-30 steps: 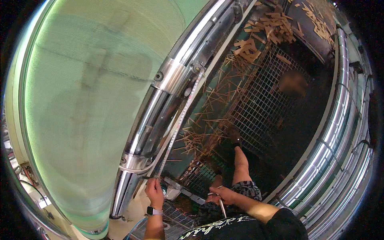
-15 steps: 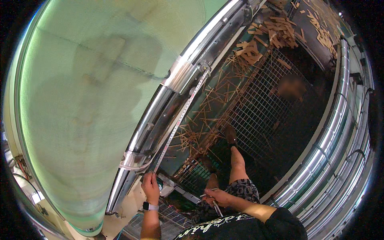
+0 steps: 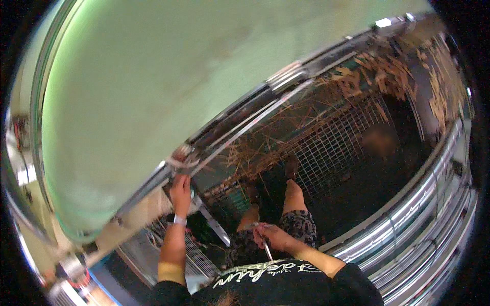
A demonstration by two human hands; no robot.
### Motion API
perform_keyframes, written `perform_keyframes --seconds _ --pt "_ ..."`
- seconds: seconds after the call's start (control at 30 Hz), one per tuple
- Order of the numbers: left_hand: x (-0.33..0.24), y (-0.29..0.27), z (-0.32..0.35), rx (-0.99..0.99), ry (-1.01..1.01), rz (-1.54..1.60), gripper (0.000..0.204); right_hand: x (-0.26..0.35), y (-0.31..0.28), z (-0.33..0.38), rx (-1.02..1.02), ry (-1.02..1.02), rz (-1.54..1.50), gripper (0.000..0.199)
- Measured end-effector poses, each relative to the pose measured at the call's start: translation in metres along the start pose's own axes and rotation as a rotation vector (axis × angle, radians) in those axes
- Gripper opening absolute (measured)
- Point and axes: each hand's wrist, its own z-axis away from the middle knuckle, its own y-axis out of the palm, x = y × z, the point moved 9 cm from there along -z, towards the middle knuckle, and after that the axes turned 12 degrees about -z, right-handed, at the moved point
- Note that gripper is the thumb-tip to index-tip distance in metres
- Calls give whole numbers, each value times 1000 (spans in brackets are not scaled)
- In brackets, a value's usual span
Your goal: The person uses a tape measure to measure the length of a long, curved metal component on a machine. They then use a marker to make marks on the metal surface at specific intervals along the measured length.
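A pale tape measure (image 3: 245, 128) runs straight along the inner side of a long metal rail (image 3: 237, 109). At the tape's near end my left hand (image 3: 180, 193) has its fingers closed, close against the rail; the tape's case is hidden. A watch (image 3: 177, 220) sits on that wrist. Farther right and lower, in front of my shorts, my right hand (image 3: 273, 236) is closed around a slim metal hand tool (image 3: 267, 251). Blur hides the tool's exact kind. Beyond the rail spreads a broad pale-green sheet (image 3: 153, 97).
Wood strips (image 3: 390, 74) lie heaped at the far right, with thin sticks (image 3: 255, 145) scattered below the rail. My feet are beside a metal grid (image 3: 332, 143) in the floor. Shiny metal pipes (image 3: 408, 239) curve along the right. A flat metal bar (image 3: 213, 223) juts out by my left hand.
The whole view has turned, so the rail now slopes more flatly, and the picture is blurrier. My left hand stays at the tape's near end; my right hand still holds the metal tool.
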Motion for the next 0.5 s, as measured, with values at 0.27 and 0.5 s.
perform_keyframes --seconds 0.27,0.5 --pt "39 -19 28 -24 -164 16 14 67 23 27 -68 -89 336 23" --pt "60 -7 17 -210 -22 -5 17 182 54 24 -351 -527 881 14"
